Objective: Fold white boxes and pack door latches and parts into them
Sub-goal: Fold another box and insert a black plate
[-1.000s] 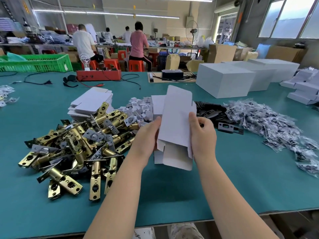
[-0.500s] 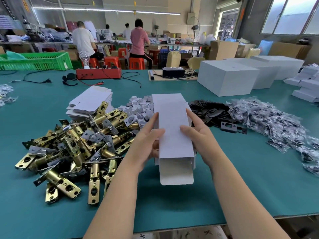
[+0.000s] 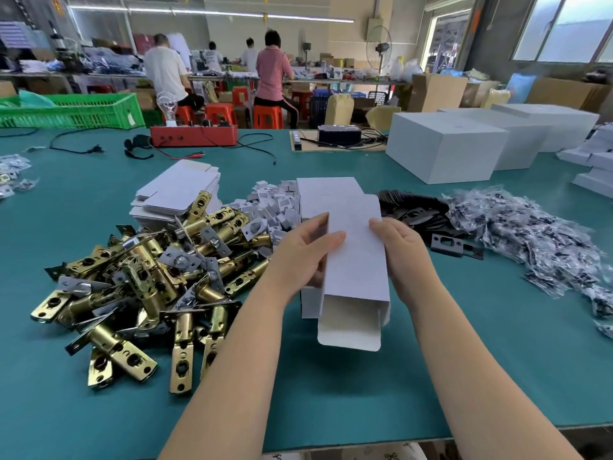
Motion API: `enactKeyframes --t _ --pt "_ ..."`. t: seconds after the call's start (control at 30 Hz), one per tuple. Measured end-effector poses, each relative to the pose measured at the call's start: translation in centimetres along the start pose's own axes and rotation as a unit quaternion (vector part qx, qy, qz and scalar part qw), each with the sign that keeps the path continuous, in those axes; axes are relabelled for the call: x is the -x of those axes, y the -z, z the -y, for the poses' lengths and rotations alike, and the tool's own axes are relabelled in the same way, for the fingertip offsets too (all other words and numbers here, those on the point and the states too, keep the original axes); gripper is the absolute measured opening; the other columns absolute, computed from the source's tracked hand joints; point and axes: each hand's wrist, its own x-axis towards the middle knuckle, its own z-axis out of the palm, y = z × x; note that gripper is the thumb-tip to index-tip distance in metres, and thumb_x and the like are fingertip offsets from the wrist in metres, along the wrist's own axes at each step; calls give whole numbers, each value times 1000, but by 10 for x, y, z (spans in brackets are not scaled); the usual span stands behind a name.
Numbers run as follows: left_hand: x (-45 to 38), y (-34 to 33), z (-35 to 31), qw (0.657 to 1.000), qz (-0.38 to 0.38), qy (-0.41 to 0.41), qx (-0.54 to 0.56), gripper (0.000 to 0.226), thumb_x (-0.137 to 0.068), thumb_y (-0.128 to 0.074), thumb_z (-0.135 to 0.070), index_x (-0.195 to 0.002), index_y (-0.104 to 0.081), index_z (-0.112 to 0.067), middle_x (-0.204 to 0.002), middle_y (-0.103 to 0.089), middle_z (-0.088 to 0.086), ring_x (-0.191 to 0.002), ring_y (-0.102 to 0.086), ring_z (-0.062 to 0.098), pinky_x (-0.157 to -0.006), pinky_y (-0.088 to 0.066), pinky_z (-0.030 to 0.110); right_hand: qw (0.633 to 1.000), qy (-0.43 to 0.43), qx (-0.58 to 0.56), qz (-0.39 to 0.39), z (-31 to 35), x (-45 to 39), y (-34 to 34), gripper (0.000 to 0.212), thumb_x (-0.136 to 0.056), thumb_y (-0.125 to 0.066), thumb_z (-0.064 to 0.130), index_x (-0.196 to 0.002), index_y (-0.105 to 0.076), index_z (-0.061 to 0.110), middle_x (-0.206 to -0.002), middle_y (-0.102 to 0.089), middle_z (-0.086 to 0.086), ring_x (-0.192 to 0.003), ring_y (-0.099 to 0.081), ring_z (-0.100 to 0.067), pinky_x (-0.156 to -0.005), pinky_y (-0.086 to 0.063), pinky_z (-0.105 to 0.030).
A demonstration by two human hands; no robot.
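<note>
I hold a long white carton (image 3: 356,260) above the green table, its near end open with a flap hanging toward me. My left hand (image 3: 298,257) grips its left side, thumb on top. My right hand (image 3: 403,257) grips the right side. Under it lies a stack of flat white blanks (image 3: 310,300). A heap of brass door latches (image 3: 139,277) lies to the left. Small white parts (image 3: 268,207) are piled behind the latches. Black strike plates (image 3: 418,210) and bagged screws (image 3: 530,234) lie to the right.
More flat box blanks (image 3: 179,194) are stacked behind the latches. Large white cartons (image 3: 444,147) stand at the back right. A red tester box (image 3: 194,136) with cables and a green crate (image 3: 69,111) sit along the far edge. People work at benches beyond.
The carton has been squared up from a tilted flat blank and turned lengthwise toward me. Both hands slid from its lower end to its sides.
</note>
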Motion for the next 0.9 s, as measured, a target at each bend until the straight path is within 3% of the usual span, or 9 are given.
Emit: enactKeyframes --t 0.17,0.33,0.4,0.5,0.57,0.7,0.9 --pt "0 3 10 999 -22 19 29 21 -83 -65 -33 -101 -75 -31 -90 -75 -2 -65 -67 17 -56 -56 28 998 5 -48 -36 -14 9 5 33 -95 -56 21 -62 -52 18 -63 -50 -2 -56 -43 -15 -53 -35 -25" --pt "5 3 16 998 -42 -23 47 24 -81 -67 -33 -103 -74 -30 -98 -75 0 -70 -69 20 -53 -56 29 995 83 -3 -59 -21 15 -1 20 -86 -62 27 -68 -66 19 -67 -59 5 -62 -50 -11 -56 -40 -24" --pt "8 3 17 998 -28 -42 45 22 -83 -67 -26 -105 -73 -28 -97 -75 0 -73 -69 16 -54 -56 27 992 113 -12 -52 -23 16 -2 8 -84 -61 27 -82 -68 25 -74 -65 9 -66 -57 -9 -58 -46 -25" --pt "11 1 18 998 -26 -60 6 17 -90 -65 -15 -104 -71 -24 -87 -75 -3 -65 -65 9 -51 -51 20 991 120 -57 -9 -26 17 3 38 -80 -61 21 -115 -56 36 -85 -71 5 -77 -65 -15 -64 -54 -30" --pt "13 0 18 997 -36 -66 -15 17 -93 -63 -11 -101 -71 -22 -81 -74 -5 -61 -63 7 -50 -49 18 991 126 -44 9 -26 19 6 46 -77 -60 17 -118 -54 36 -90 -72 8 -82 -66 -12 -66 -55 -27" --pt "15 -1 16 996 -54 -41 56 14 -93 -61 -11 -98 -73 -16 -87 -75 -1 -73 -68 10 -57 -52 21 988 154 7 -7 -27 19 7 31 -77 -58 19 -107 -58 24 -83 -66 22 -73 -60 1 -57 -49 -15" --pt "17 -1 17 994 -67 -60 63 12 -87 -65 -17 -96 -72 -18 -84 -74 -2 -70 -68 9 -55 -51 20 987 144 63 7 -26 23 8 15 -81 -54 27 -88 -62 16 -70 -65 22 -62 -58 8 -54 -43 -6"
